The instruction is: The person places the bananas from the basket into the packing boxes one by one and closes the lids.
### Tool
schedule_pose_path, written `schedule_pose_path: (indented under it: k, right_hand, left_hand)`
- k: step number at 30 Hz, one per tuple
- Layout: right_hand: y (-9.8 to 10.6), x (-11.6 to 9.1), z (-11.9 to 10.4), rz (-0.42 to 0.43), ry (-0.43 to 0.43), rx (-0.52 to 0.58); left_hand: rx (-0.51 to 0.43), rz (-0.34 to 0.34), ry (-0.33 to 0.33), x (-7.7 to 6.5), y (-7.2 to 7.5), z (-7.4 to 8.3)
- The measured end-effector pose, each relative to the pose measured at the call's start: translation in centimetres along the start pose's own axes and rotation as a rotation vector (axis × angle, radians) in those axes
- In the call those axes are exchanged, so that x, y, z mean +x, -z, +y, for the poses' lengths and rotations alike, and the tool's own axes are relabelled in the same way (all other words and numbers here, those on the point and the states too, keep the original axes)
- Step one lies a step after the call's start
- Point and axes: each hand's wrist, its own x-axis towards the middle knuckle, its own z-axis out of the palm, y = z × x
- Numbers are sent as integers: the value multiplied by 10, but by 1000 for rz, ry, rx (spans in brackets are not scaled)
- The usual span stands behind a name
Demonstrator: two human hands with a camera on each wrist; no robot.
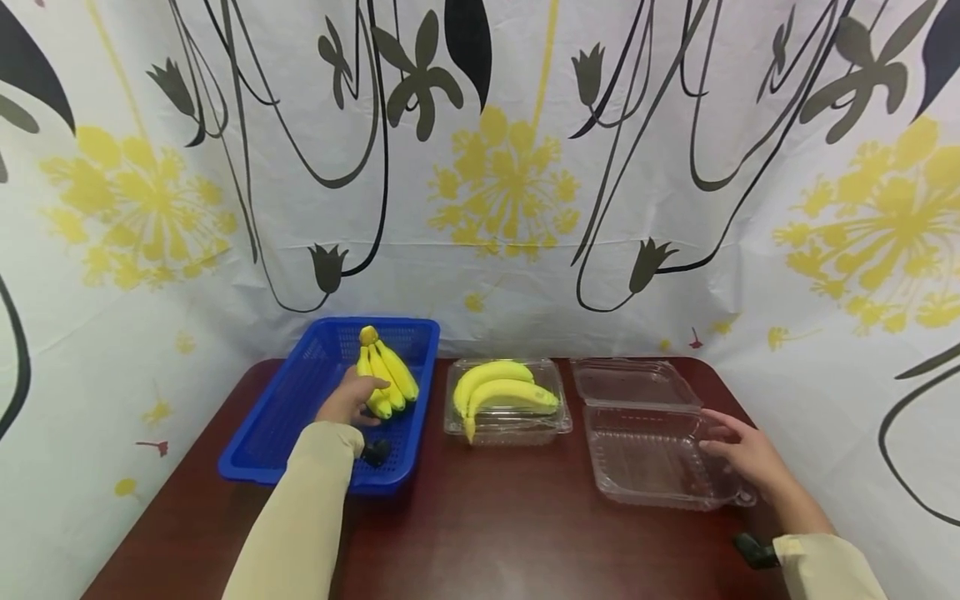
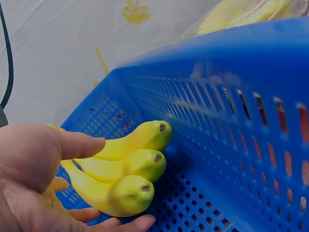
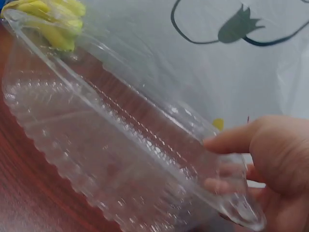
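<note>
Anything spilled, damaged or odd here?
Nothing stands out. The bunch of bananas is in the upright blue basket and looks intact; the rightmost clear container is open, its lid folded back. No spill shows on the table. Fine plastic cracks would be too small to tell.

Worn on the head, one camera looks forward and down across a dark reddish-brown table toward a white floral-print sheet, wide enough to frame the left hand and right hand. At close range, the left-wrist camera faces into a blue perforated plastic basket, while the right-wrist camera looks, at a tilt, over a clear plastic container toward the sheet. The head view shares the basket with the left-wrist view and the container with the right.
</note>
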Motion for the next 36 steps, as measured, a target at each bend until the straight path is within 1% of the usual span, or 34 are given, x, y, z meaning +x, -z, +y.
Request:
schedule_pose_path:
  k: [3,5,8,10,12,15,17,22,27,31,34,36]
  right_hand:
    - [-1,-4,5,-34,-14,116]
    - [-1,-5,10,-61,-21,193]
    - [-2,-5,19,-90,-26,295]
    - [-4,-6,24,-110,1,364]
    - [-6,-6,28,-137,49,439]
    - [-10,-7,29,-189,126,523]
    - [-12,-8,30,-230,168,555]
    - [-17,-9,32,-284,222,619]
    - [-18,-10,35,-292,218,691]
    - [-17,-10,36,-296,216,717]
    - [-17,-11,36,-298,222,733]
    - [-17,-11,36,-297,227,748]
  left_hand:
    - [-16,-12,-7,-3,-2,0]
    - [-20,2,-10,-2,-3,-1]
    - [-32,32,5,2,-4,-3]
    - [-36,53,14,6,-4,-3]
    - [-35,69,26,8,-4,-4]
    - [-10,89,19,10,-2,-4]
    - [15,109,18,10,-1,-4]
    - [78,143,21,8,2,-6]
    - [105,139,50,7,4,-6]
    - [84,162,72,7,6,-6]
    - [42,174,84,9,9,-7]
    - [15,171,89,11,11,-8]
